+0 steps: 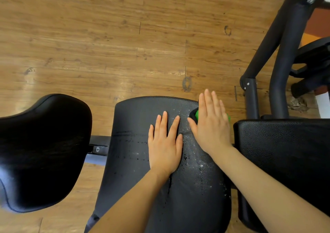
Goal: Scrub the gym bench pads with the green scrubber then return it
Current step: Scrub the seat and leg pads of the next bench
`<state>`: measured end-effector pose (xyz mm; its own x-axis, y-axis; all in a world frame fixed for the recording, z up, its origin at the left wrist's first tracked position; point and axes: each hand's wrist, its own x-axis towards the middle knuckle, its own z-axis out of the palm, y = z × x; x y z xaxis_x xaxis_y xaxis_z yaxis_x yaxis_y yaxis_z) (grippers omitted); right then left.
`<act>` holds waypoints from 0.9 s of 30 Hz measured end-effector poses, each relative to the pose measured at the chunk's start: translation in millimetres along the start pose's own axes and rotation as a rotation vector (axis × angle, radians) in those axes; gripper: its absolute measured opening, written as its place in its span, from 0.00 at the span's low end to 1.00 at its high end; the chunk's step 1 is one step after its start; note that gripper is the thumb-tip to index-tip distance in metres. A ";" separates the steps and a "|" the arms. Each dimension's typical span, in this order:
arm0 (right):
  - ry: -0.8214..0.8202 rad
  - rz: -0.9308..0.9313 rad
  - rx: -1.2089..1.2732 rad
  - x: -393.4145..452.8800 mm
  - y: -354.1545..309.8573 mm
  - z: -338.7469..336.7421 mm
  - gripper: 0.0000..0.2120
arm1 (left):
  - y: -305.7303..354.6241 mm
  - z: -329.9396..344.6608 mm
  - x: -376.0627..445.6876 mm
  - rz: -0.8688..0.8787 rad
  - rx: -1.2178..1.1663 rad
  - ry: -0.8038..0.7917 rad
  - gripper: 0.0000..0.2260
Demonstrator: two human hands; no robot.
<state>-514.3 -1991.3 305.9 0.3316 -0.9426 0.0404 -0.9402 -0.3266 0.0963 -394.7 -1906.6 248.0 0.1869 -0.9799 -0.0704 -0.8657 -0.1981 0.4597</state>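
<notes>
Head view: a person's two bare arms reach over a black gym bench.
Right hand [211, 125]: flat, fingers straight and together, pressing down on the green scrubber [197, 114].
Green scrubber: mostly hidden under that palm, on the far right corner of the middle pad [135, 118].
Left hand [165, 143]: flat beside it, fingers spread, resting on the wet pad.
Right pad [278, 143]: just beyond the right hand.
Left pad [44, 143]: apart, past the left hand.
Floor [89, 36]: wood planks.
</notes>
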 end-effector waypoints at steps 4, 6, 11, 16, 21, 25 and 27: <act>0.002 0.016 0.000 7.0 -0.8 3.4 0.32 | 0.3 -0.3 -0.5 -0.001 -0.007 0.009 0.23; 0.014 0.008 0.009 2.1 0.1 3.7 0.31 | 0.4 -0.3 -0.9 0.001 -0.013 0.013 0.23; 0.062 -0.043 0.020 -30.9 5.2 -1.4 0.27 | -0.4 0.8 -0.6 0.005 -0.003 0.015 0.23; 0.020 -0.138 -0.019 -73.2 13.8 -0.2 0.28 | -0.6 0.5 -0.2 0.009 0.009 0.011 0.23; 0.007 -0.138 -0.028 -66.2 12.9 -0.3 0.28 | -0.5 0.3 0.5 0.006 -0.003 0.010 0.23; 0.024 -0.155 -0.023 -49.0 10.7 0.2 0.26 | 0.1 -0.2 -0.5 0.009 -0.010 0.017 0.23; 0.022 -0.183 -0.029 -35.2 10.2 0.7 0.27 | 0.0 -0.3 -0.5 0.009 -0.018 0.019 0.23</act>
<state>-535.7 -1961.5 304.8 0.4992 -0.8655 0.0410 -0.8613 -0.4904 0.1330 -394.7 -1906.1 248.3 0.1883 -0.9809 -0.0495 -0.8590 -0.1889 0.4758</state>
